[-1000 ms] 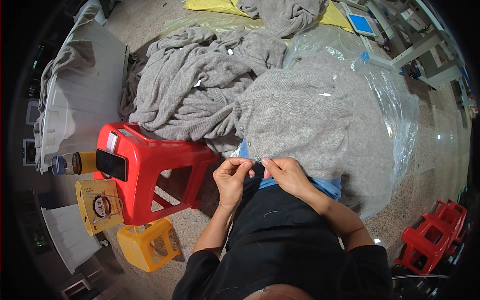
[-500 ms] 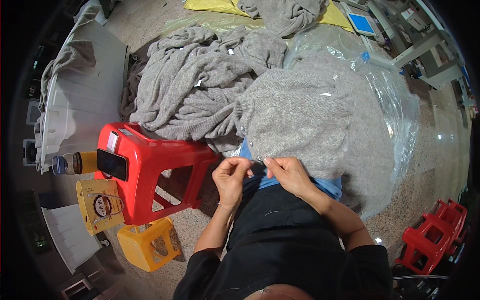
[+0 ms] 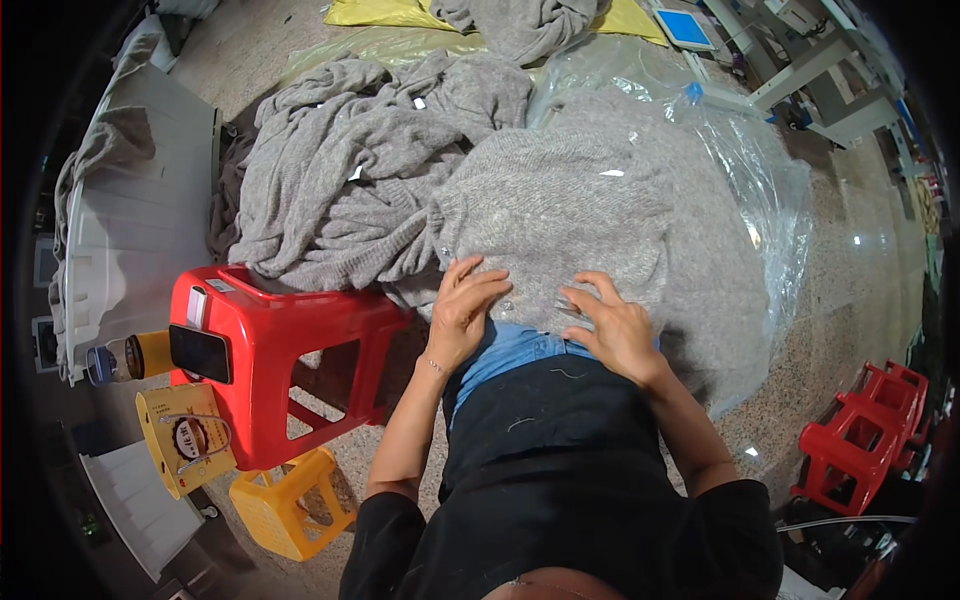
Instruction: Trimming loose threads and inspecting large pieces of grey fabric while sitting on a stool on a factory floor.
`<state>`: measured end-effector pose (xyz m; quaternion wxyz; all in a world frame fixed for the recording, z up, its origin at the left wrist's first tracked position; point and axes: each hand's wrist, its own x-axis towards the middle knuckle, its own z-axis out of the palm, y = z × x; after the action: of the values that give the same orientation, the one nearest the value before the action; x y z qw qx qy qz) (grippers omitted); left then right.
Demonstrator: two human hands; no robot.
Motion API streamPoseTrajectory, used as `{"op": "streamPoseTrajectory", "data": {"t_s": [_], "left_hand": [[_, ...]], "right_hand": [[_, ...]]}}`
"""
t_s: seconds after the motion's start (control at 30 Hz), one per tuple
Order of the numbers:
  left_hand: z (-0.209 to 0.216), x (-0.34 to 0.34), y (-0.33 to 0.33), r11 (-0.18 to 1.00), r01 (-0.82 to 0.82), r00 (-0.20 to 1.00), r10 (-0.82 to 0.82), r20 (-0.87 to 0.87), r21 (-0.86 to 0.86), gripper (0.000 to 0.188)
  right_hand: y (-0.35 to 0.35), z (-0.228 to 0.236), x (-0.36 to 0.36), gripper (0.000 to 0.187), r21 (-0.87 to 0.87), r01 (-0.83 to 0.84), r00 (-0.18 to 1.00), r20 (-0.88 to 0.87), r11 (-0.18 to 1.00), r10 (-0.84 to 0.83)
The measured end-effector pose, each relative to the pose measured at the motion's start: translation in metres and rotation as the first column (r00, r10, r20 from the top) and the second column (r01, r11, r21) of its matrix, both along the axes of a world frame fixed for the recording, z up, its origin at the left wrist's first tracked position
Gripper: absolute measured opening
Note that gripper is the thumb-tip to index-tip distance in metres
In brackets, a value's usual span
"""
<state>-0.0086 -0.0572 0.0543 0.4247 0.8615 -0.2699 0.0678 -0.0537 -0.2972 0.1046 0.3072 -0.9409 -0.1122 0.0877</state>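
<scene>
Two bare hands were bent over the person's lap, just beyond the black clothing [image 3: 560,430] and the strip of blue denim [image 3: 505,348]. The left hand [image 3: 460,315] lay on the knit with its fingers parted and half bent, its grip loose. The right hand [image 3: 618,330] had its fingers spread and curved, with a small dark sliver close to thumb and forefinger; whether they pinched it, I could not tell.

Under both hands, the grey cardigan [image 3: 560,220] was spread out from the lap. Its wool looked soft and slightly fuzzy, flecked light and dark, with fine rows running across. Small shiny buttons [image 3: 507,306] dotted its left part, and a little white tag [image 3: 612,173] showed higher up.

To the left stood a red stool [image 3: 265,330] bearing a black phone [image 3: 200,352]. Beyond, a crumpled heap of grey knitwear [image 3: 340,180] lay left of the cardigan, with clear plastic sheeting [image 3: 785,230] at the right. Farthest off, another grey bundle [image 3: 530,28] rested by yellow sheeting [image 3: 385,12]
</scene>
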Motion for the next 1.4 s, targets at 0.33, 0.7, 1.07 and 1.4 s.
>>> {"op": "streamPoseTrajectory", "data": {"t_s": [0.33,0.7,1.07,1.4], "left_hand": [[-0.010,0.012,0.000,0.995,-0.093,0.992,0.089,-0.093,-0.037,0.025],[0.032,-0.034,-0.040,0.902,-0.234,0.969,0.249,-0.006,-0.363,0.010],[0.036,-0.031,-0.061,0.855,-0.375,0.855,0.170,-0.490,-0.358,0.010],[0.034,-0.030,-0.059,0.595,-0.500,0.635,-0.242,-0.733,-0.629,0.005]], "right_hand": [[0.009,-0.025,0.011,0.025,-0.217,-0.229,0.973,-0.029,0.949,0.228],[0.005,-0.010,0.013,0.012,0.678,0.598,0.757,-0.653,0.427,-0.024],[0.009,-0.009,0.012,0.015,0.678,0.576,0.771,-0.636,0.456,-0.028],[0.016,-0.019,0.014,0.017,0.709,0.573,0.792,-0.607,0.411,-0.058]]}}
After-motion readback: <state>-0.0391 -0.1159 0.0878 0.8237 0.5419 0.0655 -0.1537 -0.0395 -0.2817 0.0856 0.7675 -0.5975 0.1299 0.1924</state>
